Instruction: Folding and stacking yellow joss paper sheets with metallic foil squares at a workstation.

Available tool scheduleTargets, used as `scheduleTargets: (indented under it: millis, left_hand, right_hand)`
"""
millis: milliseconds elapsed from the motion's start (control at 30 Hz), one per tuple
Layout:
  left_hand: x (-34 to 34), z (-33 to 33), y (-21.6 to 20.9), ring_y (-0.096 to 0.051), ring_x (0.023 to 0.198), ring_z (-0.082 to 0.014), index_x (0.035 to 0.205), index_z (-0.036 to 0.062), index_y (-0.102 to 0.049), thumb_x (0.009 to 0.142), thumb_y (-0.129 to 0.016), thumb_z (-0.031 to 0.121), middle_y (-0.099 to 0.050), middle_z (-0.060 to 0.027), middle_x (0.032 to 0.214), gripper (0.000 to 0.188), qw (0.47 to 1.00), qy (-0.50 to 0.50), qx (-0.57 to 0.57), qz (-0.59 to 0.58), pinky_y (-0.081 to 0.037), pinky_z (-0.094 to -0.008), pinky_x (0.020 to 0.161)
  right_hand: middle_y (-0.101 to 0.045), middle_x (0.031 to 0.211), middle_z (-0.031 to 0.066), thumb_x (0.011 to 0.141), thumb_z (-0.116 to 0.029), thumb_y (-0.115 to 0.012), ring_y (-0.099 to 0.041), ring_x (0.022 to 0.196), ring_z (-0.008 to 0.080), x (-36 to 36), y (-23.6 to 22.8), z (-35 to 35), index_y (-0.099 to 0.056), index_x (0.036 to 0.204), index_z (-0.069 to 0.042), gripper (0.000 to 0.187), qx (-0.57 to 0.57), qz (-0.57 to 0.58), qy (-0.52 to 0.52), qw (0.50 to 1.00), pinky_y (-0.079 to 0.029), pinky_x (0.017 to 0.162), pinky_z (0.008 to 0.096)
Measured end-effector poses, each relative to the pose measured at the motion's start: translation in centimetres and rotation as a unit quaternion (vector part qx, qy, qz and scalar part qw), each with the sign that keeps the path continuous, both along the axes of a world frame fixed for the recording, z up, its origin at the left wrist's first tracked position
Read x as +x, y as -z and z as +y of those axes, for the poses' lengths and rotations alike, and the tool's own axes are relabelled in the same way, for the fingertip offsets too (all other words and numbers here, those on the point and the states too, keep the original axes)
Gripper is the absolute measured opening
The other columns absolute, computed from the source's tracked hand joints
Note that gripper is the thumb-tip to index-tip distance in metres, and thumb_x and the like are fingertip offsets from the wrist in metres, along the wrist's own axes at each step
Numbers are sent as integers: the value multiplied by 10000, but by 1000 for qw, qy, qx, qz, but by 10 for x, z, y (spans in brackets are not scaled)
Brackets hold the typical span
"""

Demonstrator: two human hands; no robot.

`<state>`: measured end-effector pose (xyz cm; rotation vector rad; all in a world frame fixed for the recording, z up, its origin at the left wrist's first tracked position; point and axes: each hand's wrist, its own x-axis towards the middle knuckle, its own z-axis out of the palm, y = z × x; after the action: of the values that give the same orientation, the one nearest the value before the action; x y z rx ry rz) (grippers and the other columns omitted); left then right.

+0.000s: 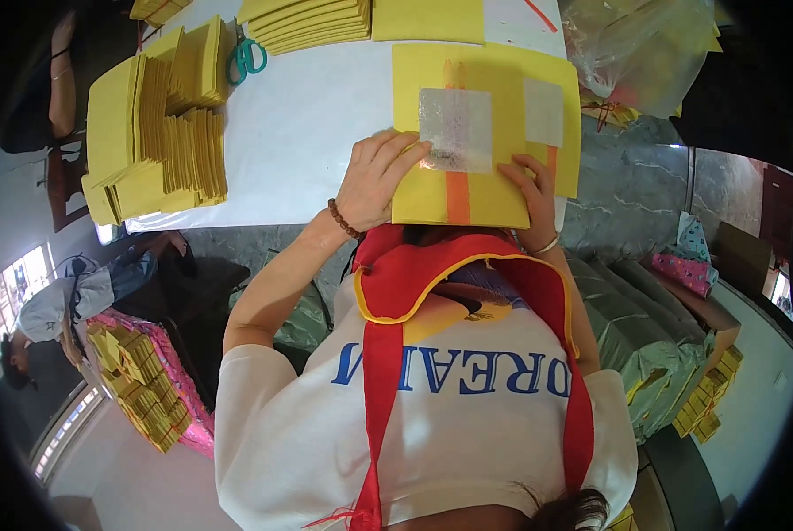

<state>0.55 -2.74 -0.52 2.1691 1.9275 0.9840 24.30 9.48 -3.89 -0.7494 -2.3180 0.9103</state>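
Note:
Yellow paper sheets (504,199) lie layered at the near edge of the table. The top sheet bears an orange stripe (458,205) and a shiny silvery square (458,119). Another pale square (543,111) shows on the sheet beneath, which sticks out to the right. My left hand (377,173) rests over the left edge of the top sheet, fingers stretched flat, tips beside the silvery square; its thumb is hidden. At the right edge, my right hand (536,196) has its fingers bent onto the paper, closed around that edge; its thumb is not visible.
Stacks of folded yellow paper (173,133) stand at the table's left, beside teal-handled scissors (247,60). More yellow stacks (304,22) line the far edge. A clear plastic bag (631,44) sits at the far right. Another person (51,301) is at the left, near a pink-lined container (184,380).

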Motion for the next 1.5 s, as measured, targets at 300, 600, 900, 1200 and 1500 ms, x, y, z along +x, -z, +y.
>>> scheduleTargets:
  millis: [300, 600, 900, 1200, 1500]
  left_hand:
    - [-13, 0, 4, -482, 1041, -257, 1107, 153, -595, 723, -576, 153, -527, -78, 1151, 385, 991, 4, 37, 130, -362, -379, 827]
    - [0, -17, 1, -497, 1016, -255, 1079, 120, -602, 716, -581, 159, -544, -83, 1121, 365, 999, 5, 26, 43, -366, -362, 815]
    - [2, -24, -7, -527, 934, -245, 1018, 86, -593, 727, -600, 129, -588, -60, 988, 294, 996, 14, -6, -83, -385, -346, 787]
    - [7, -7, 18, -427, 577, -96, 937, 12, -584, 847, -595, 168, -495, -25, 618, 180, 830, -182, -185, -494, -375, -255, 535]
    - [5, 6, 0, -489, 512, -238, 778, 7, -481, 847, -580, 225, -509, -113, 584, 249, 936, -202, -128, -259, -371, -330, 489]
  right_hand:
    - [-388, 1315, 163, 706, -200, -693, -388, 1200, 334, -3, -16, 3, -569, 1154, -110, 473, 13, 31, 25, 999, -359, 948, 419]
    - [-563, 1128, 119, 679, -189, -702, -466, 1144, 325, -1, -27, 12, -602, 1004, -79, 358, 75, 7, -88, 993, -355, 937, 402]
    - [-615, 992, 91, 685, -211, -668, -563, 1012, 289, 3, -41, 12, -591, 909, -66, 277, -28, 19, -143, 989, -398, 859, 377]
    - [-600, 979, 88, 807, -108, -630, -574, 909, 147, -35, -50, 3, -508, 1177, -27, 398, -354, 164, 74, 918, -448, 721, 263]
    - [-586, 1025, 90, 816, -89, -626, -548, 948, 126, -38, -43, 9, -464, 1232, -16, 452, -298, 111, 96, 943, -440, 788, 242]
